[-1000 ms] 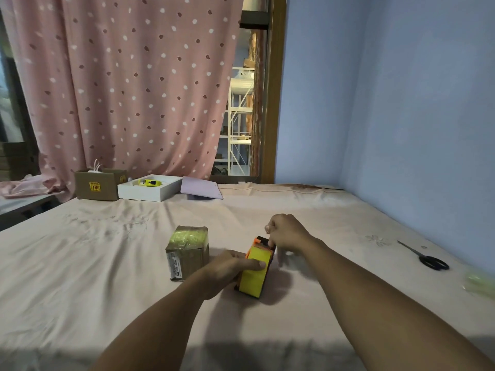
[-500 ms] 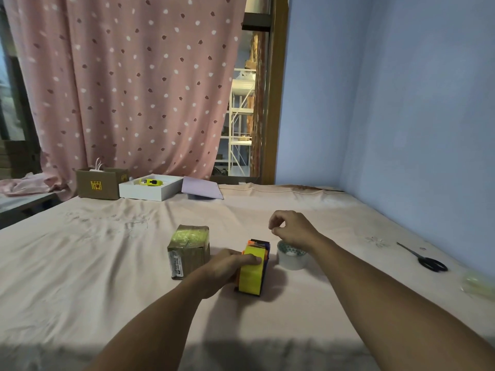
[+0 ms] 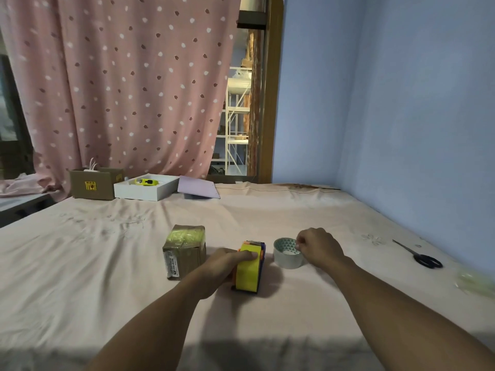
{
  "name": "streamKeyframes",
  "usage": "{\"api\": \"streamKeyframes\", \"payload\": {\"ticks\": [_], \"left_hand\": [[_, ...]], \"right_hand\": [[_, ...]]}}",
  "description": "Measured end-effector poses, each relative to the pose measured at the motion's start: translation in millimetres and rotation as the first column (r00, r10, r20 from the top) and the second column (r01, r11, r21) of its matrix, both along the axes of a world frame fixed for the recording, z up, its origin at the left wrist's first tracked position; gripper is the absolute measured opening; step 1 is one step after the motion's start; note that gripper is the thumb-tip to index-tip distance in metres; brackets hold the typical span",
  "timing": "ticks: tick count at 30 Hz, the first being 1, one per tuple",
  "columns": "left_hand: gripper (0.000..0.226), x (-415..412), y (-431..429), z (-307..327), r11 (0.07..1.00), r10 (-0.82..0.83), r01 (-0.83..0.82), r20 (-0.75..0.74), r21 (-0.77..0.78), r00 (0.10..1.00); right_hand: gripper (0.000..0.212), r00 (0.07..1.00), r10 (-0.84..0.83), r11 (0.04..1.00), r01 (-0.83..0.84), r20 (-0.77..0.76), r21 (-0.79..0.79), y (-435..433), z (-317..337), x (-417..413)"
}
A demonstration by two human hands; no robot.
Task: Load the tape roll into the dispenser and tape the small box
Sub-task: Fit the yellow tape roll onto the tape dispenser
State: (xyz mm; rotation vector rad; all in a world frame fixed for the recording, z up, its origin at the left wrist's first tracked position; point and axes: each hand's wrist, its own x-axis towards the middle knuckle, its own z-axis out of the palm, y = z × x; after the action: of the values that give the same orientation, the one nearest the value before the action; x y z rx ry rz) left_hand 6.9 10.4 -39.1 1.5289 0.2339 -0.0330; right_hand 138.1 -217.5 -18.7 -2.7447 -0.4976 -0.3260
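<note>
While a pink spotted curtain [image 3: 120, 89] hangs at the back, a bed [image 3: 80, 277] covered by a pale pink sheet carries everything else. Against the curtain stand a brown cardboard carton [image 3: 92, 184], a shallow white tray [image 3: 146, 188] with a yellow item in it, and a lilac sheet of paper [image 3: 198, 186]. Near the middle sits the small box [image 3: 184, 250], brown and wrapped in tape, upright on the sheet. Just right of it stands the yellow dispenser [image 3: 248, 269], which the left hand [image 3: 223, 266] grips from the side, fingers curled over its top. Beside the dispenser, apart from it, lies the tape roll [image 3: 287, 253], flat on the sheet. The right hand [image 3: 320, 247] has its fingertips pressed together at the roll's far right rim, pinching it. Black scissors [image 3: 420, 257] lie well apart at the right.
</note>
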Motion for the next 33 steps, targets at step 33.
{"api": "streamKeyframes", "payload": {"ticks": [33], "left_hand": [[0.028,1.3,-2.8,-5.5,1.000,-0.013,0.013,0.023,-0.003,1.000]], "right_hand": [[0.032,0.761,0.290,0.920,-0.056,-0.580,0.387,92.6,47.9,-28.4]]}}
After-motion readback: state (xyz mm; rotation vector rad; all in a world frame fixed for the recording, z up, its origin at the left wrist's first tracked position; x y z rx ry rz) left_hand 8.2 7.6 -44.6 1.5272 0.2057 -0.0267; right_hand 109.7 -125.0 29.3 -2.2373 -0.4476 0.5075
